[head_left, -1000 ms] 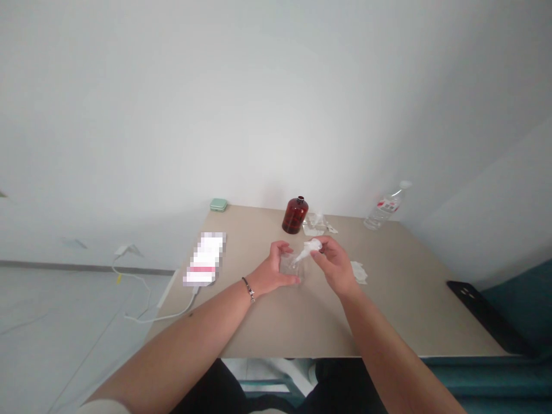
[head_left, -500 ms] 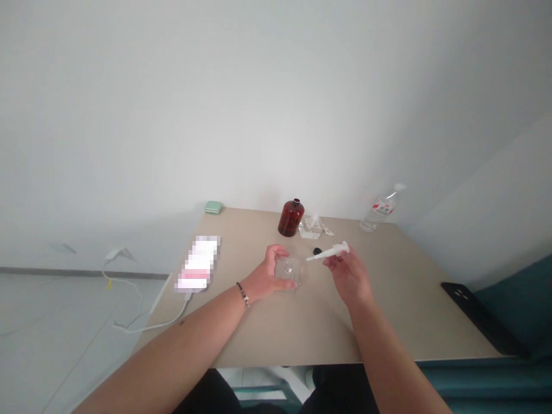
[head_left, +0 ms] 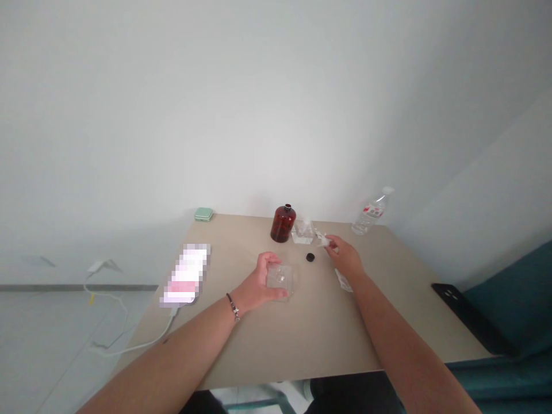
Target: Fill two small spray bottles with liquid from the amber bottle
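My left hand (head_left: 261, 283) wraps round a clear square container (head_left: 280, 280) standing on the table, fingers at its far side and thumb at the near side. A round feature shows in the middle of its top. Farther back on the right, my right hand (head_left: 345, 257) pinches a small white plastic piece (head_left: 323, 241), partly hidden by the fingers. Between the hands lies a black round cap (head_left: 310, 257). Behind them stands a dark red-brown bottle (head_left: 283, 224) with an uncovered neck, beside a crumpled clear wrapper (head_left: 303, 232).
A charging phone (head_left: 187, 273) lies on the left of the table (head_left: 297, 345). At the back left sits a green case (head_left: 203, 214). A clear water bottle (head_left: 371, 213) stands at the back right. A black flat object (head_left: 470, 316) lies along the right edge. Under my right wrist is a clear packet (head_left: 343, 280).
My right hand has moved away and back from the container, taking the slim white pointed piece from beside it toward the wrapper. My left hand keeps its hold. The view has shifted slightly.
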Tool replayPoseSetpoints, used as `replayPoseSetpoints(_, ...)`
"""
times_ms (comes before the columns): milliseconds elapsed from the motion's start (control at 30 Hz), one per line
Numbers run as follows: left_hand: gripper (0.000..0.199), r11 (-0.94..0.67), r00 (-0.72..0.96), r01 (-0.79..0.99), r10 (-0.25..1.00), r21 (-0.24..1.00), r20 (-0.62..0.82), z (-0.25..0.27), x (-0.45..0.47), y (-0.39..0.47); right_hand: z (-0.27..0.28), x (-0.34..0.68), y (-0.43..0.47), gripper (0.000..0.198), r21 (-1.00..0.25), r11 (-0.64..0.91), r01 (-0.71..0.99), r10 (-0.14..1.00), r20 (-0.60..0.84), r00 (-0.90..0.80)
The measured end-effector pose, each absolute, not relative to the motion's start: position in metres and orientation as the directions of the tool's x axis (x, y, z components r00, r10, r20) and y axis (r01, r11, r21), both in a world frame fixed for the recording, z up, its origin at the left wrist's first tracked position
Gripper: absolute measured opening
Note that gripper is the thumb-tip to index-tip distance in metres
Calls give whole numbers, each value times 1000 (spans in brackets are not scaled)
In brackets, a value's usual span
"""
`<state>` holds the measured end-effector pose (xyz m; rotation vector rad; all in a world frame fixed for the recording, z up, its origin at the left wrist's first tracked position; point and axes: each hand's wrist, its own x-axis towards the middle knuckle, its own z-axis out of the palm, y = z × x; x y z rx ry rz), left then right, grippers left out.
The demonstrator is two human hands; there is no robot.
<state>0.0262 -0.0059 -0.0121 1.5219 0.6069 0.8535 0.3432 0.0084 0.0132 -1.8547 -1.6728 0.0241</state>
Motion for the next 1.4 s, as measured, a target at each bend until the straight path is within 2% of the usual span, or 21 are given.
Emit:
replayPoseSetpoints(233, 75, -137, 617, -120, 766, 983, 182, -13, 28, -6, -2, 346, 14, 34, -228, -36, 973, 951, 293, 104)
replayPoseSetpoints(433, 72, -142, 618, -103, 766, 984, 175, -11, 27, -8, -5, 344, 16, 33, -165, -69, 984, 955, 273, 113)
replayPoseSetpoints(567, 72, -150, 613, -90, 771, 985, 173, -8, 27, -9, -7, 344, 17, 31, -215, -71, 974, 948, 290, 133)
replayPoseSetpoints(700, 74, -131, 611, -86, 776, 988, 156, -8, 27, -9, -4, 347, 15, 28, -332, -49, 942, 918, 358, 174)
replayPoseSetpoints(833, 74, -117, 614, -86, 776, 989, 145, -9, 26, -9, 4, 353, 2, 36, -500, -74, 863, 818, 465, 339)
replayPoseSetpoints(967, 74, -143, 610, -83, 775, 986, 164, -10, 26, -9, 6, 356, -21, 43, -620, -99, 778, 725, 491, 483)
replayPoseSetpoints(1200, 76, -145, 593, -64, 790, 987, 155, -10, 26, -9, 0, 348, -37, 35, -647, -103, 756, 749, 449, 487)
replayPoseSetpoints(1400, 93, -193, 631, -15, 759, 981, 158, -10, 16, -7, -5, 345, -31, 31, -635, -144, 759, 789, 389, 476)
